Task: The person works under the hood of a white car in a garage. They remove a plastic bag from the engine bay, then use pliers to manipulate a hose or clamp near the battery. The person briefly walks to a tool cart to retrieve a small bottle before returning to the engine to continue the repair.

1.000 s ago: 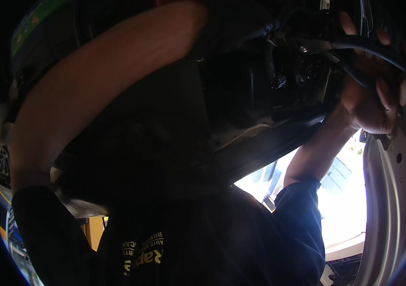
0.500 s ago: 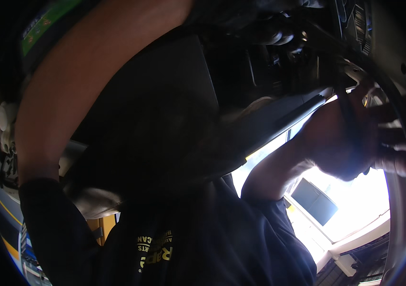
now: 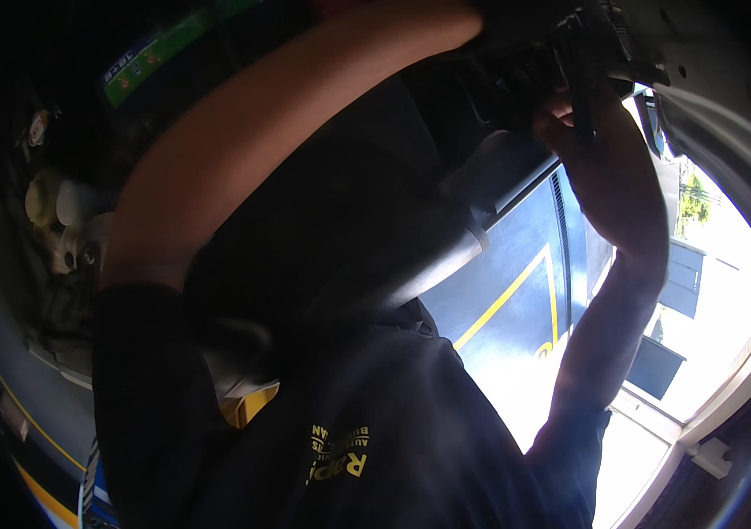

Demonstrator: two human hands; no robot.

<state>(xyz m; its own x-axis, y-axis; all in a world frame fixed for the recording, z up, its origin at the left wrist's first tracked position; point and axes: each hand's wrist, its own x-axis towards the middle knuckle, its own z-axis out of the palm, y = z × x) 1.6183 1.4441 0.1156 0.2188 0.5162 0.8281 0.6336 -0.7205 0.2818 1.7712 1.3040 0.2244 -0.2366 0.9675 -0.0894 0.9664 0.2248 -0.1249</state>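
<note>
My right hand (image 3: 587, 132) is raised at the upper right, its fingers curled round a dark, narrow, upright piece (image 3: 581, 93). Shadow hides what kind of piece it is and where it leads. Across the top my left forearm (image 3: 305, 115) reaches from the left toward the same dark cluster of parts (image 3: 516, 84). Beyond the wrist, my left hand merges into black; its fingers cannot be made out. The cluster looks like machinery, with few details showing.
Pale rounded parts (image 3: 67, 203) sit at the left, and a green label (image 3: 151, 66) lies above them. A blue panel with a yellow line (image 3: 516, 282) shows below my right hand. A curved metal edge (image 3: 728, 150) borders the upper right, with bright daylight beyond.
My right hand has moved left and up from the right rim, and its spread fingers have closed round the dark narrow piece. My left forearm has shifted right in the view, which has also shifted.
</note>
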